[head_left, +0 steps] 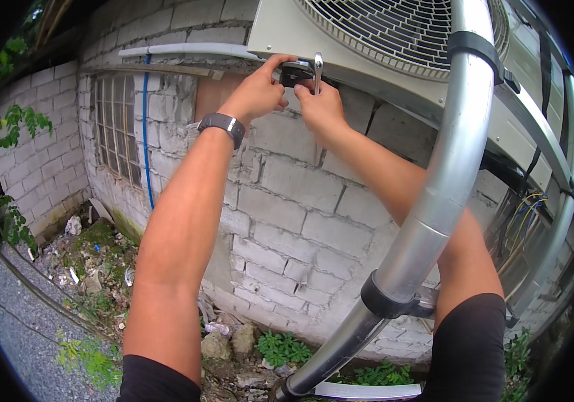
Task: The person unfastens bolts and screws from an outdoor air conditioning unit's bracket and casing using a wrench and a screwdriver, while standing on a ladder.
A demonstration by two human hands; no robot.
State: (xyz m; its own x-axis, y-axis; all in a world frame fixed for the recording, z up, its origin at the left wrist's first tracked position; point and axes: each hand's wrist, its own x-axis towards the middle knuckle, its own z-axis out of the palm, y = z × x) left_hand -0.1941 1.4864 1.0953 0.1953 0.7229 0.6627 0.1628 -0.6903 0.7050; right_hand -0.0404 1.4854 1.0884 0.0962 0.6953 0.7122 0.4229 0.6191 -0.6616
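Both my arms reach up to the lower left corner of a beige outdoor air-conditioner unit (367, 63) with a round fan grille. My left hand (260, 92), a dark watch on its wrist, pinches a dark rounded piece (295, 72) at the unit's bottom edge, index finger over its top. Beside it my right hand (324, 107) is closed round a slim metal wrench (318, 65) that stands upright with its head on top. Its thumb lies near the dark piece. How the wrench meets that piece cannot be made out.
A thick metal tube frame with black clamps (434, 194) crosses close in front of my right arm. Behind is a grey block wall (287, 174) with a white pipe (186, 49), a blue hose (145, 127) and a barred window (118, 127). Loose wires (527, 213) hang at right; rubble and plants lie below.
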